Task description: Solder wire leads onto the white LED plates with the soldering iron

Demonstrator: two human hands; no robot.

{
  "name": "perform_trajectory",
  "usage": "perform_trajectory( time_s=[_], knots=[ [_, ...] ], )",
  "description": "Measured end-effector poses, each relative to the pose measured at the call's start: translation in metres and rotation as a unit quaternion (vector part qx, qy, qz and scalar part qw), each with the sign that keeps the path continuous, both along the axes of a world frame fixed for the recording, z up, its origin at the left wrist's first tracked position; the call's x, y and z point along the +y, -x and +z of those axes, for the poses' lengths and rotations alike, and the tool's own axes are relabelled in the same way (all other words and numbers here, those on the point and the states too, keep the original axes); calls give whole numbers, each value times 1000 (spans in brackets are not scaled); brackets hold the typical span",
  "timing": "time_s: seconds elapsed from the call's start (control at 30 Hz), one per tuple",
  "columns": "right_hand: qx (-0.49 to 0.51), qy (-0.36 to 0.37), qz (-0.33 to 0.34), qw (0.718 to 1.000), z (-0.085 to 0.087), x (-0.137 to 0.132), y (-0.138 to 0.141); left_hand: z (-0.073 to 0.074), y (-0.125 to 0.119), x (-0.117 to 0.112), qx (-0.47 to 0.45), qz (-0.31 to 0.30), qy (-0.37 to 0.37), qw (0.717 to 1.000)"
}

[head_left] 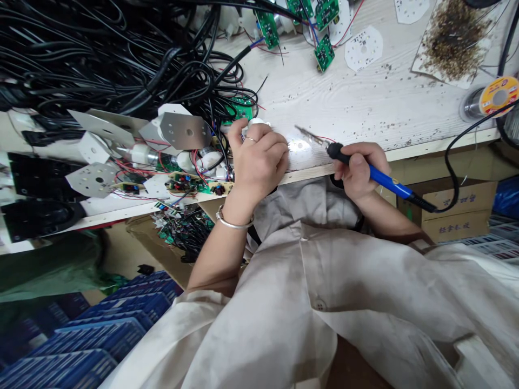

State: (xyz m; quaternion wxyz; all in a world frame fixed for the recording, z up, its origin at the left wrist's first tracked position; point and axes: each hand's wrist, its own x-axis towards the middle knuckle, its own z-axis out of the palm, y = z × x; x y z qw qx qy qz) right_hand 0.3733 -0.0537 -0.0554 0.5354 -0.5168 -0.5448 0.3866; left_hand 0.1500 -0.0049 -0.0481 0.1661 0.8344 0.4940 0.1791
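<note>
My right hand (360, 167) grips a soldering iron (391, 186) by its blue and black handle. The iron's metal tip points left, over the bench, above a small white LED board (299, 147). Curled on the bench edge, my left hand (259, 162) is closed around a white part (256, 122), most of which the fingers cover. A green circuit board (242, 109) lies just beyond that hand. A thin red wire runs near the iron's tip.
Black cables (133, 59) are heaped at the back left. Metal plates (188, 131) and wired lamp parts sit left of my left hand. A solder spool (498, 97) stands at right, near a residue-covered pad (421, 67). Blue crates (93, 329) are stacked below.
</note>
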Motion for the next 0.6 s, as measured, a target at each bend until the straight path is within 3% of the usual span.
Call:
perform_trajectory(
  time_s=[0.07,0.17,0.33,0.6],
  knots=[
    [-7,-61,0,998,3,5,4,4,0,0,1,-4,3,1000],
    [-139,-133,61,979,3,14,9,18,2,-3,1,-16,0,1000],
    [-257,-132,88,953,-4,19,10,36,13,-10,20,-66,11,998],
    [-259,-162,64,950,1,20,13,17,2,-7,25,-44,18,999]
  ],
)
